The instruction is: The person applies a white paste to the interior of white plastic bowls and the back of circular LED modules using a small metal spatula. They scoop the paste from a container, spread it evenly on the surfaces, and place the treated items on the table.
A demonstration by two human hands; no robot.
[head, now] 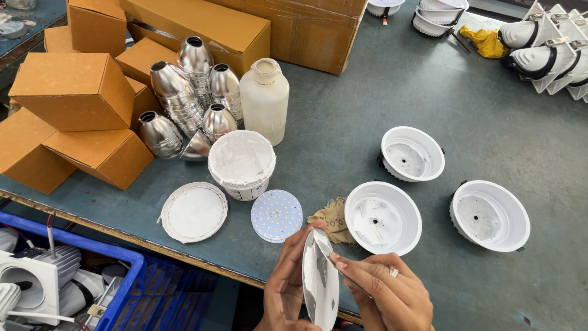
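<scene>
At the bottom centre my left hand [286,282] and my right hand [383,294] together hold a round white disc [320,283] on edge, smeared with white paste. My left hand grips its left side and my right fingertips press on its right face. Just beyond it on the table lie a round LED board [277,214], a crumpled yellowish rag [331,216] and a white round lamp housing [383,217]. A white tub of paste [242,164] stands open behind the LED board, its lid [193,211] lying beside it.
Two more white housings [412,154] [490,214] sit to the right. Shiny metal reflectors [190,98], a cloudy plastic bottle [264,99] and cardboard boxes [73,92] crowd the left back. A blue crate [122,276] of parts stands below the table edge. More white fixtures [542,55] lie far right.
</scene>
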